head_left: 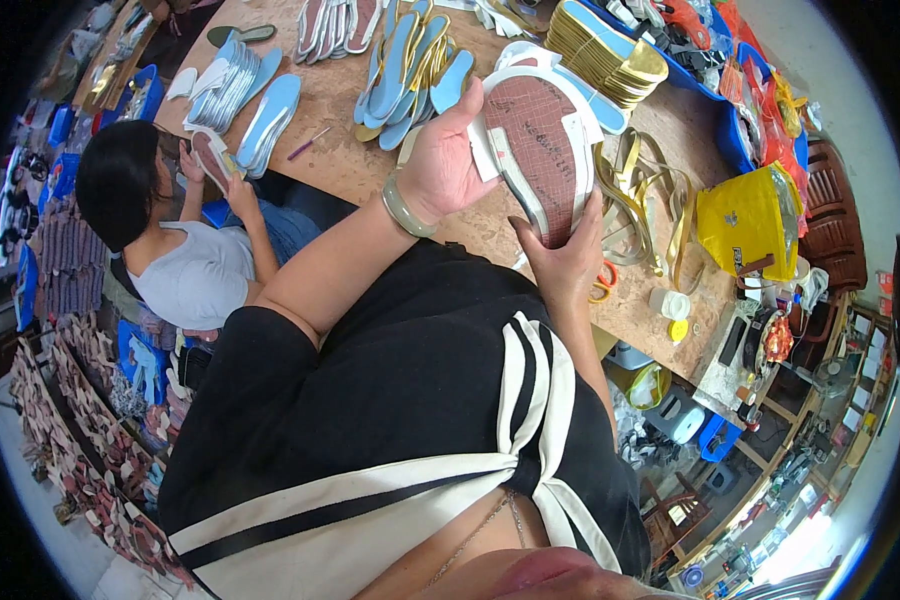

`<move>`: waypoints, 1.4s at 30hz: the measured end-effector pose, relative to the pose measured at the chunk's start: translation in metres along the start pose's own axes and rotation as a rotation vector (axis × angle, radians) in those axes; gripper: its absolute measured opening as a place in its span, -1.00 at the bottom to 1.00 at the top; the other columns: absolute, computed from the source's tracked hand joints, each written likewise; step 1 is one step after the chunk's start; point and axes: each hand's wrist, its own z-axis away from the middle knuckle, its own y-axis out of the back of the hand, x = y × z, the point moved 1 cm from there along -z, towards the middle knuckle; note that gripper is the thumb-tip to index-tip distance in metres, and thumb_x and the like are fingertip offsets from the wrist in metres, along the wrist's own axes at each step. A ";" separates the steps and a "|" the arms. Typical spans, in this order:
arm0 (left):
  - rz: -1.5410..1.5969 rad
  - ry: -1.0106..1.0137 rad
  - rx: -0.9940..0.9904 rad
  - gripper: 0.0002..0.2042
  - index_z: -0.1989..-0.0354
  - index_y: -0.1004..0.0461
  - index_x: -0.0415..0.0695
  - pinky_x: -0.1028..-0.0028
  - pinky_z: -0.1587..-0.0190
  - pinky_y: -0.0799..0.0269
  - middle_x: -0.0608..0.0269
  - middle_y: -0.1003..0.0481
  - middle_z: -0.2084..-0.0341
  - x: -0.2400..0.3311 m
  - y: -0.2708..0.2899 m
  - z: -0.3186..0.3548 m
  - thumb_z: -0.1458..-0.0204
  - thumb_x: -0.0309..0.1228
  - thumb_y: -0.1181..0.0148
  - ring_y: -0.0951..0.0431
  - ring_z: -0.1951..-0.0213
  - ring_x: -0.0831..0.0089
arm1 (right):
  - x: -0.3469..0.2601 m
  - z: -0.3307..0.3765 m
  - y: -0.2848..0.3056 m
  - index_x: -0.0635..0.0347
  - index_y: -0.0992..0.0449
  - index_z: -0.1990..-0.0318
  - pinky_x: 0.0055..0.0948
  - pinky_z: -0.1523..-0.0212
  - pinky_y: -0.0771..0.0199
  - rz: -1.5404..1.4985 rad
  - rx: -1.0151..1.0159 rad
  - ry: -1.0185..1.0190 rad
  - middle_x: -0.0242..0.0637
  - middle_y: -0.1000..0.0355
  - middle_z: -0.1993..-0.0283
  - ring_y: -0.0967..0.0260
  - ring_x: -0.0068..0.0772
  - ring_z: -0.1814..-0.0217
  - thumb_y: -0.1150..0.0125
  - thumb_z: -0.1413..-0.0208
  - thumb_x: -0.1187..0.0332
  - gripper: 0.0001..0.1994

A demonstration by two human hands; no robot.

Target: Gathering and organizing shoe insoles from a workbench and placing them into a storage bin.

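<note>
Light-blue insoles (272, 115) in stacks far left of the left hand (438, 165); gold-edged insoles (395, 80) just beyond it. Left thumb raised, fingers hidden behind a reddish-brown insole (540, 140), grip impossible to tell. White straps (484, 155) apparently already fitted around that insole, underside left bare between. Right hand (573, 240) clasping its lower end; loose gold straps (642, 205) farther right, seemingly unused.

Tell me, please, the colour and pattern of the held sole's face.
The sole face is reddish-brown, finely gridded, clearest in the head view.
</note>
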 end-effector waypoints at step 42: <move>-0.058 0.026 -0.050 -0.37 -0.24 -0.06 -0.21 0.21 -0.21 -0.13 0.06 -0.25 -0.13 0.012 0.008 0.009 -0.18 0.06 0.33 -0.25 -0.17 0.26 | -0.009 0.001 -0.008 0.39 -0.05 -0.18 -0.24 0.23 -0.44 0.104 0.022 0.111 0.07 -0.32 0.13 -0.39 0.00 0.16 -0.50 0.37 0.18 -0.05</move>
